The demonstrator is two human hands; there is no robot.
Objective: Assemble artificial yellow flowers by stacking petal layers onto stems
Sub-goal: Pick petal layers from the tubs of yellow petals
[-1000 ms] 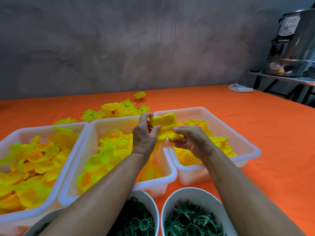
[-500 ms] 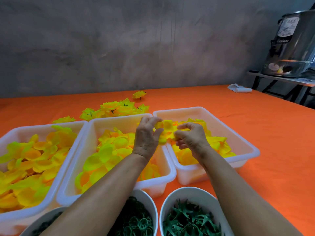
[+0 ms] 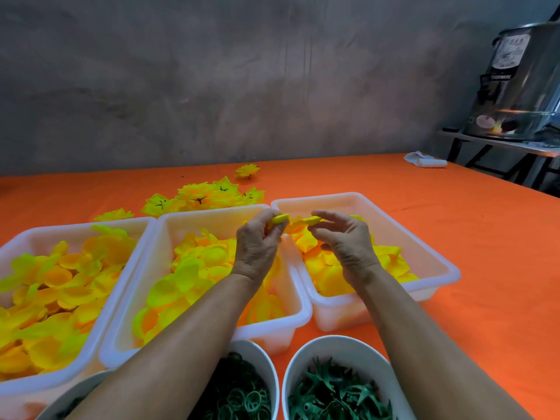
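Observation:
My left hand (image 3: 257, 244) pinches a small yellow petal piece (image 3: 280, 219) over the gap between the middle tray (image 3: 169, 231) and the right tray (image 3: 436, 262). My right hand (image 3: 342, 241) pinches a yellow petal layer (image 3: 312, 220) just to its right, above the right tray. The two pieces sit close together, almost touching. All three white trays, including the left tray (image 3: 75, 227), hold loose yellow petal layers. Two white bowls at the front hold green rings (image 3: 242, 395) and green star-shaped calyx parts (image 3: 333, 392).
Several finished yellow flowers (image 3: 206, 197) lie on the orange tablecloth behind the trays. A white cloth (image 3: 425, 160) lies at the far right of the table. A metal urn (image 3: 521, 83) stands on a side stand beyond the table's right edge.
Both hands dipped toward the right tray and came back up. The larger spread petal layer held a second ago is gone; each hand now pinches a thinner piece edge-on.

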